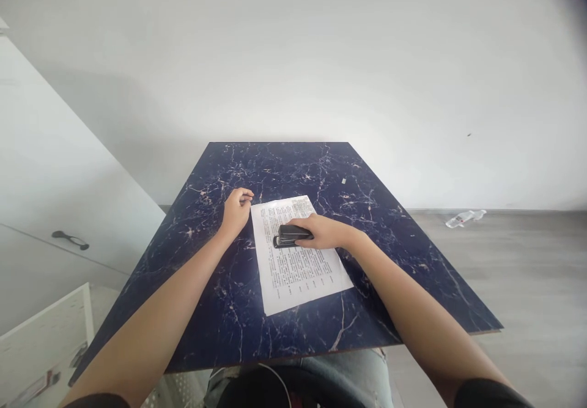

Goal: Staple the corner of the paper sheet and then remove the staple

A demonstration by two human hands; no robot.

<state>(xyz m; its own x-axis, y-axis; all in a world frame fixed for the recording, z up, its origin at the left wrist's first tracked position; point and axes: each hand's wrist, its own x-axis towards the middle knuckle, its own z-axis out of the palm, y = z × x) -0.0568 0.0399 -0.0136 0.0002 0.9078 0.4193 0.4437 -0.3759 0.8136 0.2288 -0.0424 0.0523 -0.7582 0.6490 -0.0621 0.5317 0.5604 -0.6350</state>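
Note:
A printed sheet of paper (312,285) lies slightly turned on the dark blue marbled table (220,328). Over its middle, my right hand (323,232) is closed round a black stapler (293,235), whose front end points left. My left hand (236,215) rests at the paper's far left corner, its fingers curled in. Whatever those fingers may hold is hidden. My right hand and the stapler cover some of the printed lines.
A small pale scrap (343,181) lies on the table's right half. A white wall (321,59) stands behind the table. On the floor at right is a clear plastic bottle (464,218). A white cabinet (59,169) with a dark handle (70,239) is at left.

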